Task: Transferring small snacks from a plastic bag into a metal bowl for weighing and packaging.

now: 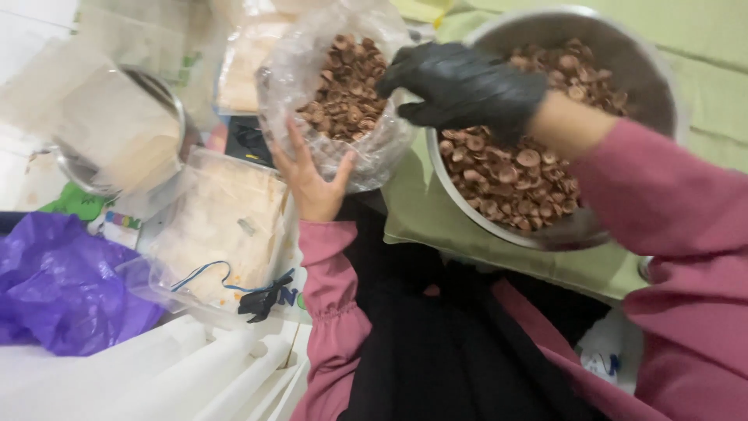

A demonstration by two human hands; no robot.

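My bare left hand [312, 175] cups the near side of a clear plastic bag [284, 86] filled with small brown round pieces [347, 86]. My right hand [463, 86], in a black glove, hovers at the bag's open mouth with its fingers curled closed; whether any pieces are in it is hidden. Just right of the bag stands a large steel bowl [650, 66] holding more of the same brown pieces [518, 168]. Both sleeves are pink.
A second steel bowl [167, 101] with pale bags in it sits at the left. A clear packet of beige sheets [226, 226] lies near me, a purple plastic bag [54, 284] at lower left, white rolls [195, 374] below, green cloth [701, 39] under the big bowl.
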